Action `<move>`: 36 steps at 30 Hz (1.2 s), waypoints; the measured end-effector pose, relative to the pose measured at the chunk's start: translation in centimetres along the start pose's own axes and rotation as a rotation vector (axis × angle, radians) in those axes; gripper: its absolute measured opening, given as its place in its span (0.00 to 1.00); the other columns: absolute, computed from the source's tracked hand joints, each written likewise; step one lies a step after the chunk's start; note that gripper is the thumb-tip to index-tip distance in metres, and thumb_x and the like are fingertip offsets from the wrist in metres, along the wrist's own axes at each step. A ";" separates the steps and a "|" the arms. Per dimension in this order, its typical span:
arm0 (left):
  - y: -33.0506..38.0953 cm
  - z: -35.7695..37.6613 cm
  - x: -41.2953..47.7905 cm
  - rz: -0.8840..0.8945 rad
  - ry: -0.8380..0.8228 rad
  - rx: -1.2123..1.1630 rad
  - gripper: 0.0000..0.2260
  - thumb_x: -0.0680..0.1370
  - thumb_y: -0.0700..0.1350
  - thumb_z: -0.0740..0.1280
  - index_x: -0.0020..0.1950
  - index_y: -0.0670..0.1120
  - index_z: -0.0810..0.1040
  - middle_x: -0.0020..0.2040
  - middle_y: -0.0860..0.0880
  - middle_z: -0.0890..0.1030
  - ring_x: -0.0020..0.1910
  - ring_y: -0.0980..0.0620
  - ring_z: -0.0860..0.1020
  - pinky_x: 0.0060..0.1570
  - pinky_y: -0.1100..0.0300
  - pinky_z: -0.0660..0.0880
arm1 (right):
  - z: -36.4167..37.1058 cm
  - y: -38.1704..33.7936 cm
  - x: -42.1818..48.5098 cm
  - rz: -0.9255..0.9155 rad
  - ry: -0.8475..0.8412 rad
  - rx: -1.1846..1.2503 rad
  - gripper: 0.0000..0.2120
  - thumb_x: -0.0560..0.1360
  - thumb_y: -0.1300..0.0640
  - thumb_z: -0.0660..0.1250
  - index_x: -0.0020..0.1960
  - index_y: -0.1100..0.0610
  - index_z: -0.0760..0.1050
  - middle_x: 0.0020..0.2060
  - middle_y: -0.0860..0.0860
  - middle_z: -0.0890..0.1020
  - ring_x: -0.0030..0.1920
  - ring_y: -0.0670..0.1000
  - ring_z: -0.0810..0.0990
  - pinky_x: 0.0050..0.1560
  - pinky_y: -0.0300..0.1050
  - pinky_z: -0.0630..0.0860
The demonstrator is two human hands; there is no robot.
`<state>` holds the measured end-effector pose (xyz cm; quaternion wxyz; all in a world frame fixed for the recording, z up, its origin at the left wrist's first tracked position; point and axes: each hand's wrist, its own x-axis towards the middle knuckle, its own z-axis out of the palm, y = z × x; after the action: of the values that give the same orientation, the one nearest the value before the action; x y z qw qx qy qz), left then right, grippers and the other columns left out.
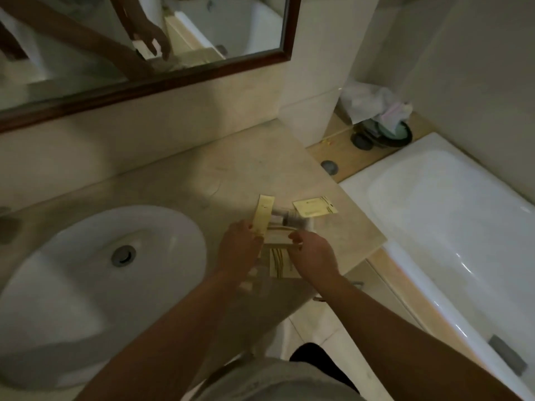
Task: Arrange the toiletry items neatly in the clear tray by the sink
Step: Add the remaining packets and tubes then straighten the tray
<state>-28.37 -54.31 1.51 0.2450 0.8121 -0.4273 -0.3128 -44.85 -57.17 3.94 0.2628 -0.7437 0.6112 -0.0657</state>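
**Packets being sorted at the tray beside the sink**

The task is judged to be in its middle step: items are being gathered and set straight, and the arranging is not yet done. The toiletry items point(285, 219) are clustered on the tabletop point(202, 175), between the sink point(66, 256) and the bathtub point(434, 227), close to the front edge. The walls of the clear tray cannot be traced with certainty in the blur, so which items already lie inside it cannot be told.

The hands are set close together over the cluster. A long yellow packet point(263, 214) is pinched by its lower end in the left hand point(240, 246) and is held tilted above the rest. A pale packet point(276, 238) appears to be pinched at its edge by the right hand point(315, 254). A lined packet point(282, 263) is seen below, between the two wrists.

Next, the long packet would need to be laid flat and parallel with the others, without the small bottles behind it being knocked over. A yellow sachet point(315, 209) is left apart on the tabletop, just beyond the cluster, and would need to be brought in.

Nothing is seen to bar the way. The nearness of the tabletop's edge is judged a risk for a slipping packet. A lined bin point(382, 123) stands by the tub, and a mirror point(225, 33) hangs above.
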 end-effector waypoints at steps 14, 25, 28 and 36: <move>1.5 -1.6 -0.8 -0.373 0.183 -0.083 0.07 0.71 0.45 0.67 0.34 0.47 0.74 0.30 0.49 0.75 0.33 0.48 0.75 0.29 0.59 0.67 | 0.8 0.5 7.7 -0.433 -0.309 -0.335 0.11 0.77 0.56 0.59 0.54 0.52 0.78 0.51 0.52 0.83 0.51 0.55 0.82 0.50 0.49 0.77; -4.3 -9.3 -14.5 -0.609 0.675 -0.535 0.10 0.68 0.47 0.67 0.37 0.40 0.77 0.34 0.44 0.81 0.33 0.46 0.80 0.35 0.53 0.78 | -0.9 -9.4 2.5 -0.655 -0.291 -0.244 0.07 0.74 0.51 0.68 0.46 0.54 0.76 0.37 0.54 0.81 0.38 0.58 0.79 0.38 0.49 0.77; -8.1 -11.0 -19.4 -0.638 0.769 -0.688 0.05 0.70 0.43 0.69 0.37 0.42 0.77 0.32 0.46 0.81 0.29 0.51 0.80 0.37 0.51 0.80 | 1.8 -14.0 -2.2 -0.662 -0.363 -0.169 0.08 0.73 0.50 0.67 0.43 0.56 0.74 0.35 0.54 0.78 0.36 0.59 0.76 0.38 0.49 0.76; -20.0 -16.7 -33.9 -0.721 0.930 -0.847 0.04 0.72 0.44 0.72 0.37 0.47 0.83 0.34 0.48 0.83 0.33 0.52 0.80 0.37 0.60 0.77 | 11.3 -24.9 -18.0 -0.594 -0.755 0.071 0.10 0.76 0.56 0.62 0.38 0.58 0.74 0.32 0.54 0.78 0.33 0.52 0.76 0.31 0.44 0.67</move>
<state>-20.46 -13.12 9.71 0.5769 0.7868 0.1733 -0.1350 -22.74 -33.81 10.02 0.4614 -0.8485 0.2316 0.1161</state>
